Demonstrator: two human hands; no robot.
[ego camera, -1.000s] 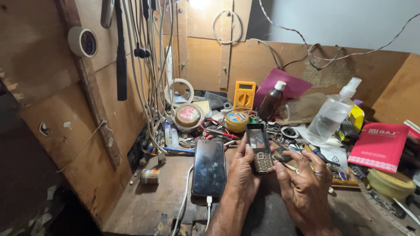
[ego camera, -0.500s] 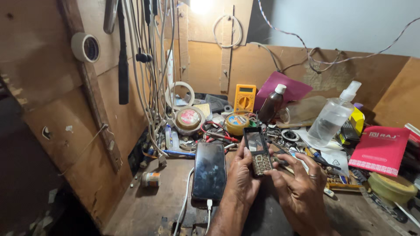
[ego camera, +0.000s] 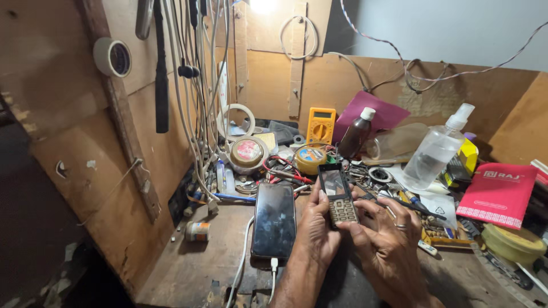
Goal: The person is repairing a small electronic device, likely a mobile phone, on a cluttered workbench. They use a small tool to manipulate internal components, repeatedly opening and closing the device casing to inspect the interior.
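Note:
A small keypad phone (ego camera: 338,195) with a dark screen is held upright over the wooden bench. My left hand (ego camera: 317,229) grips its left edge, thumb by the keypad. My right hand (ego camera: 383,246), a ring on one finger, holds its lower right side with the fingertips on the keys. To the left of my left hand a black smartphone (ego camera: 274,222) lies flat on the bench with a white cable (ego camera: 243,261) plugged into its near end.
Behind the phones sit a yellow multimeter (ego camera: 321,126), round tins (ego camera: 246,153), a dark bottle (ego camera: 355,134), a clear spray bottle (ego camera: 437,150) and a red booklet (ego camera: 498,194). Cables hang on the left wooden wall (ego camera: 85,165). A small tin (ego camera: 197,231) stands at the bench's left.
The view has shifted slightly. My hands still hold the keypad phone in nearly the same place, with my right fingers moved a little on the keys.

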